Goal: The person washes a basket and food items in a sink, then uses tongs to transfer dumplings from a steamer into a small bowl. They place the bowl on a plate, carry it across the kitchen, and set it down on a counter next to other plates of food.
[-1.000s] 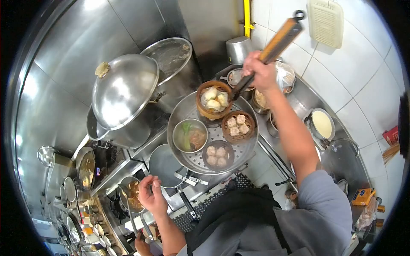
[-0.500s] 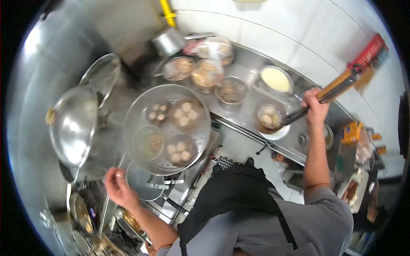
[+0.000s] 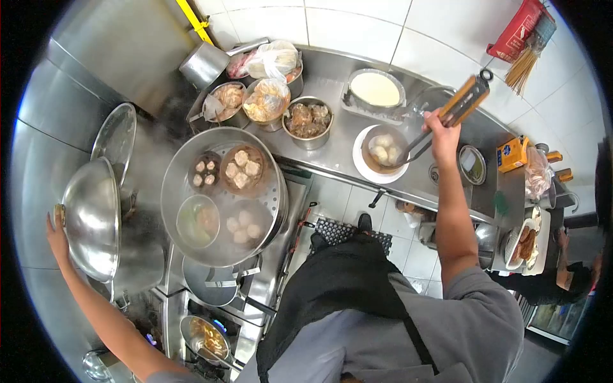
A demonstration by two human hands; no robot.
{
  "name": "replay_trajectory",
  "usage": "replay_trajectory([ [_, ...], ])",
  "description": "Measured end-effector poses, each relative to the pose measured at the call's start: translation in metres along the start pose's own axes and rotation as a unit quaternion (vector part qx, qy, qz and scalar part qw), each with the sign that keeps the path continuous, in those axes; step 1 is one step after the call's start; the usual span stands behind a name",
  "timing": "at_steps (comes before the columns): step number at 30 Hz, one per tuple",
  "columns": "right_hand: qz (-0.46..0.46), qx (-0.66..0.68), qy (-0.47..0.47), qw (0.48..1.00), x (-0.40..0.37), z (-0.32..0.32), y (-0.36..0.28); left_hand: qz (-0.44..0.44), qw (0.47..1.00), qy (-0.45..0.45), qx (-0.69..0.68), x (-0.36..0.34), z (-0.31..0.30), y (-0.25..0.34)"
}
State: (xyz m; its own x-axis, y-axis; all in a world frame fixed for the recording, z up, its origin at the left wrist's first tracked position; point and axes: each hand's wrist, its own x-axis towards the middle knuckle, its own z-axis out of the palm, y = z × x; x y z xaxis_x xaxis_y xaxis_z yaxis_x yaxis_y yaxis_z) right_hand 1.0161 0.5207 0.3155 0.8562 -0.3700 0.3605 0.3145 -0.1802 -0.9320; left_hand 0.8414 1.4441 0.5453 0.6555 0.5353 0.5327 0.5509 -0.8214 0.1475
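My right hand point(image 3: 444, 135) grips tongs with wooden-sided handles point(image 3: 465, 102). Their metal jaws hold the rim of a small brown bowl point(image 3: 378, 167) with several pale dumplings point(image 3: 384, 150) in it, at a white plate point(image 3: 364, 133). On the far left, my left hand point(image 3: 57, 239) is at the knob of a large domed metal lid point(image 3: 92, 220), fingers around it. Between my hands sits a big round steamer point(image 3: 274, 191) with perforated base. It holds several small dishes: dumplings point(image 3: 241, 169), smaller pieces point(image 3: 204, 172), pale balls point(image 3: 242, 228) and a translucent greenish bowl point(image 3: 196, 221).
Metal pots of bagged food point(image 3: 267, 99) stand at the back, beside a tray of pale yellow food point(image 3: 377, 89). Below the steamer are a black-handled pan point(image 3: 211, 281) and a pan of food point(image 3: 205, 338) on the stove. Another person point(image 3: 565, 281) is at the far right.
My left hand has moved from beside the steamer out left to the lid's knob. The tongs still hold the bowl at the plate. The view has shifted and sharpened.
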Motion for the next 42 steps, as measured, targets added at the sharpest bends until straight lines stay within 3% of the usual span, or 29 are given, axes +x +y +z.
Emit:
replay_trajectory([
  [2, -0.010, 0.018, -0.028, 0.999, -0.001, 0.002, -0.015, -0.009, 0.985, -0.131, -0.112, 0.012, 0.010, -0.011],
  [5, -0.045, 0.106, -0.125, 0.985, -0.006, 0.003, -0.058, 0.024, 0.980, -0.172, -0.097, 0.045, 0.022, -0.052],
  [7, -0.018, 0.180, -0.236, 0.955, -0.019, 0.011, -0.081, 0.031, 0.989, -0.107, -0.094, 0.052, 0.027, -0.054],
  [8, 0.021, 0.160, -0.259, 0.952, -0.029, 0.017, -0.076, 0.036, 0.992, -0.074, -0.095, 0.056, 0.032, -0.053],
  [10, 0.065, 0.127, -0.322, 0.936, -0.057, 0.044, -0.065, -0.001, 0.986, -0.131, -0.104, 0.095, 0.045, -0.096],
  [11, 0.158, 0.052, -0.305, 0.938, -0.078, 0.057, -0.051, -0.022, 0.981, -0.161, -0.108, 0.108, 0.050, -0.109],
  [12, 0.146, 0.056, -0.392, 0.907, -0.093, 0.069, -0.038, -0.057, 0.974, -0.188, -0.116, 0.105, 0.044, -0.095],
  [14, 0.188, 0.114, -0.433, 0.874, -0.120, 0.088, -0.010, -0.134, 0.954, -0.236, -0.131, 0.072, 0.010, -0.025],
  [17, 0.183, 0.149, -0.386, 0.892, -0.140, 0.082, -0.003, -0.085, 0.971, -0.219, -0.043, -0.006, -0.035, 0.106],
  [20, 0.206, 0.212, -0.365, 0.883, -0.136, 0.062, -0.009, 0.032, 0.994, -0.100, -0.029, -0.091, -0.058, 0.208],
  [23, 0.197, 0.271, -0.389, 0.858, -0.133, 0.040, -0.010, 0.116, 0.988, -0.061, -0.078, -0.159, -0.073, 0.280],
  [26, 0.156, 0.280, -0.421, 0.849, -0.143, 0.016, -0.007, 0.140, 0.976, -0.109, -0.128, -0.201, -0.063, 0.335],
  [30, 0.038, 0.187, -0.464, 0.865, -0.151, -0.045, 0.003, 0.167, 0.966, -0.168, -0.100, -0.222, -0.007, 0.369],
  [34, 0.040, 0.219, -0.370, 0.902, -0.162, -0.119, 0.011, 0.190, 0.960, -0.188, -0.083, -0.213, 0.056, 0.355],
  [36, 0.028, 0.205, -0.371, 0.905, -0.165, -0.145, 0.014, 0.172, 0.960, -0.199, -0.092, -0.212, 0.072, 0.351],
  [42, -0.081, 0.096, -0.445, 0.886, -0.183, -0.135, 0.042, 0.138, 0.956, -0.223, -0.130, -0.219, 0.087, 0.340],
])
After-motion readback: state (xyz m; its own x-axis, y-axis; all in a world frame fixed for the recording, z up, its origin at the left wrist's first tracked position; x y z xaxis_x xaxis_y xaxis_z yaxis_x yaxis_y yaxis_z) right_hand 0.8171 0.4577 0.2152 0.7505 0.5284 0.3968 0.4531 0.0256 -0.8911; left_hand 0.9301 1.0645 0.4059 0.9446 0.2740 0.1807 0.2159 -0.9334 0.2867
